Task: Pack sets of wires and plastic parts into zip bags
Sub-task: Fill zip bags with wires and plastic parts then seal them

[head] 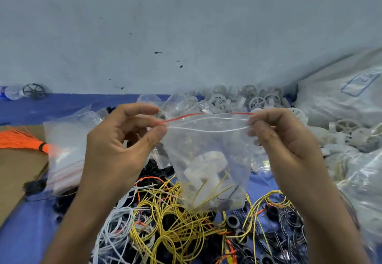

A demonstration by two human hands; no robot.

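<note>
A clear zip bag [208, 150] with a red strip along its top hangs in the air between both hands. Inside it lie a white plastic wheel part, yellow wire and a dark piece. My left hand [122, 145] pinches the bag's top left corner between thumb and fingers. My right hand [283, 139] pinches the top right corner. The zip edges are slightly parted in the middle. Below the bag lies a tangle of yellow wires [175, 228], white wires [115, 224] and black rings [233, 220] on the blue surface.
A stack of empty zip bags [64, 160] lies at the left beside an orange wire bundle [20, 139] on cardboard. White plastic wheels [264, 100] are heaped at the back right. Large plastic sacks [341, 98] stand at the right. A grey wall rises behind.
</note>
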